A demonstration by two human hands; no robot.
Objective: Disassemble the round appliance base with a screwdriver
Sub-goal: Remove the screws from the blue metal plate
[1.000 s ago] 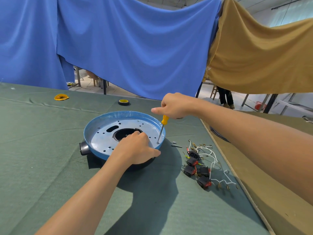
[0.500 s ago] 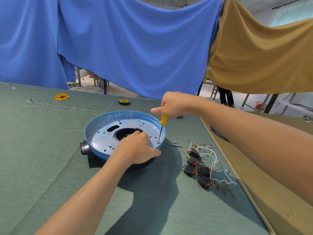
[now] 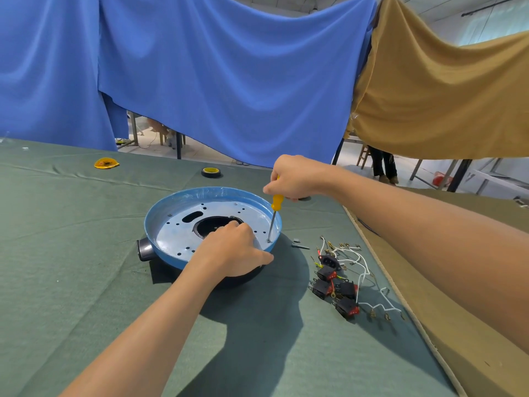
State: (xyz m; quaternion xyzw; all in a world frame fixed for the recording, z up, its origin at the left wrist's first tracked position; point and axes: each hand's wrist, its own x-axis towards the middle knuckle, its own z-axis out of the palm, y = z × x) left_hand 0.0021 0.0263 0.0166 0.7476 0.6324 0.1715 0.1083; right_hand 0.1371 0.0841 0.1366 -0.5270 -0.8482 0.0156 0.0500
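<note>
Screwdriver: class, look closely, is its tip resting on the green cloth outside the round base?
No, the screwdriver, gripped by the right hand, stands with its tip down inside the round base, near its rim.

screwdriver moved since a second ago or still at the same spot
No. The screwdriver stands with its tip at the same hole near the right rim of the base as before. The right hand grips its handle.
</note>
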